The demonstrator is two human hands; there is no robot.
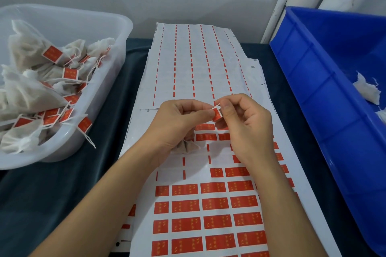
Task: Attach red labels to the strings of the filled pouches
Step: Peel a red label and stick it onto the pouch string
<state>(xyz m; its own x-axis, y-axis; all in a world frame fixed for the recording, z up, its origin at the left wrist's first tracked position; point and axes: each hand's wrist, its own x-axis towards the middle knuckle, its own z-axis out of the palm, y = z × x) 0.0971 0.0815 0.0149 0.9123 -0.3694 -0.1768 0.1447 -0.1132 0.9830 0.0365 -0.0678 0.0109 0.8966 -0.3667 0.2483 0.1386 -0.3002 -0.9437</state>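
Label sheet (208, 223): spread lengthwise over the dark-covered table (52, 204); rows of red stickers are kept at its near end, while only thin red strips are left on the peeled far half.
Left hand (177, 123): curled, with a filled pouch (188, 147) tucked under its lower fingers; the red label (217, 114) is pinched at the thumb tip.
Right hand (246, 125): curled, its thumb and forefinger closed on the same label from the other side.
String (216, 107): seen as a short white end above the folded label, between the two hands.
Clear tub (117, 33): set at the left, heaped with labelled pouches (41, 89).
Blue crate (313, 89): placed at the right, with white pouches (367, 89) seen inside.
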